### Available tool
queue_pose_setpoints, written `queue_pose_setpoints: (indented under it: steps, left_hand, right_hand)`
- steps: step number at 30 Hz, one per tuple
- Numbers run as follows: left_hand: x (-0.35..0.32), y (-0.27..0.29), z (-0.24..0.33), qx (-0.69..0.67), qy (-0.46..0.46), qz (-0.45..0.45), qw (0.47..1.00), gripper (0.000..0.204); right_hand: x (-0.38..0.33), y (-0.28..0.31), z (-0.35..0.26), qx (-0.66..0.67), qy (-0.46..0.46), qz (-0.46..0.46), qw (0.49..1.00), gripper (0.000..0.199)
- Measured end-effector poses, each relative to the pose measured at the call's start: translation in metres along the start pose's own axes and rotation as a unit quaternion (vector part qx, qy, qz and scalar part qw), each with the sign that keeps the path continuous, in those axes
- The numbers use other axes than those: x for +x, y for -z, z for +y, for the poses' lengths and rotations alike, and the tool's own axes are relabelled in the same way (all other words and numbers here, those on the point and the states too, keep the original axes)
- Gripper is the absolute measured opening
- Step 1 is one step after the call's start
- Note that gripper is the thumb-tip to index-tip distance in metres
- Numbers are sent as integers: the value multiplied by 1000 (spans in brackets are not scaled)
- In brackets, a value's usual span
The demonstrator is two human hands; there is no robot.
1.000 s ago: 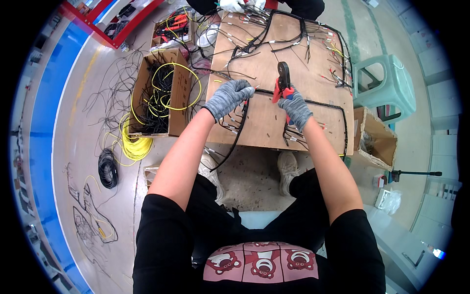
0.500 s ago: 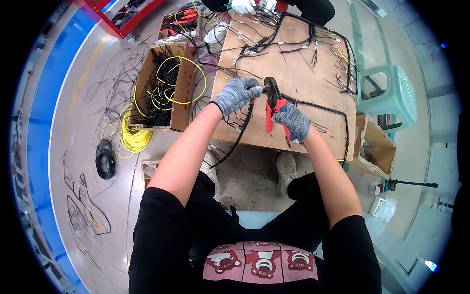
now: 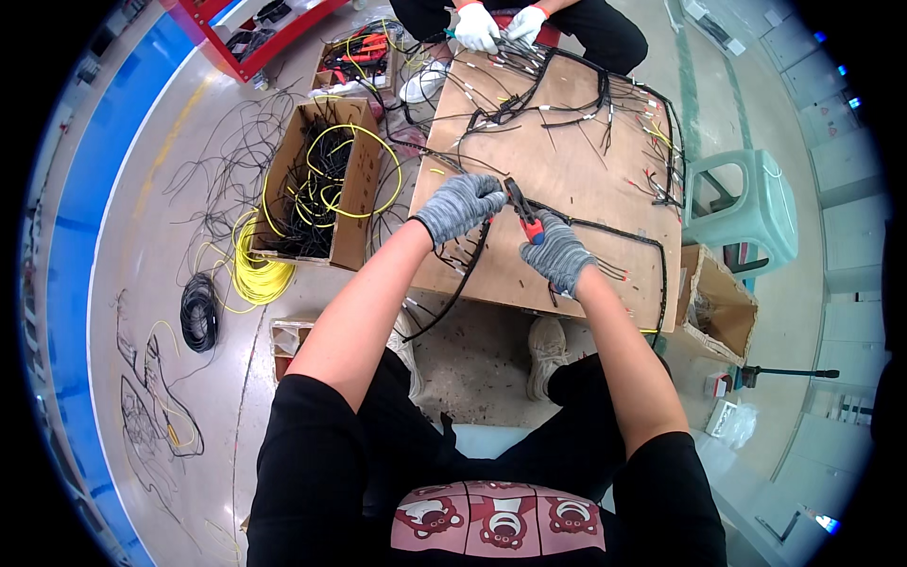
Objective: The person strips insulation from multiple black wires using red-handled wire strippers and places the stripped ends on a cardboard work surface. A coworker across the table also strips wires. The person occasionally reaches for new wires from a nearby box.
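Gloves point(image 3: 461, 206) are mottled grey, plier handles point(image 3: 535, 231) red and blue, the stool point(image 3: 773, 200) mint

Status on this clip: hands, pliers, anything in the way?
Right hand gripping red-handled pliers. Left hand by the pliers' head, its hold unclear. Black cable on the board close by; nothing plainly blocking.

Open room over mid-board point(image 3: 553, 156) beyond right hand point(image 3: 557, 253); black harness point(image 3: 605, 226) between.

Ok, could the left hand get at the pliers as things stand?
Probably yes: the left hand is right beside the pliers, with nothing visible in between, though the right hand holds them.
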State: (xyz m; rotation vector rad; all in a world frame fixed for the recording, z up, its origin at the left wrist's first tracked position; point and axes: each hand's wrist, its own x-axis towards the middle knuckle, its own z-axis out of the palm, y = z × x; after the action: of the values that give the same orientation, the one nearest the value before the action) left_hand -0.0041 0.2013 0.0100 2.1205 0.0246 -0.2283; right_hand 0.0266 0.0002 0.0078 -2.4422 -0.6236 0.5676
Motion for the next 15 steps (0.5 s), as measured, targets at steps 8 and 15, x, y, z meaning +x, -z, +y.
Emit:
queue_pose_setpoints:
  steps: [8,15]
  left_hand:
    - [2,-1,-2,-35,-14,-1,999,28]
    - [3,-1,-2,-37,29,-6,999,28]
  right_hand:
    - [11,-18,18,14,19,23,999,35]
    - [5,-5,5,-19,21,76,997,33]
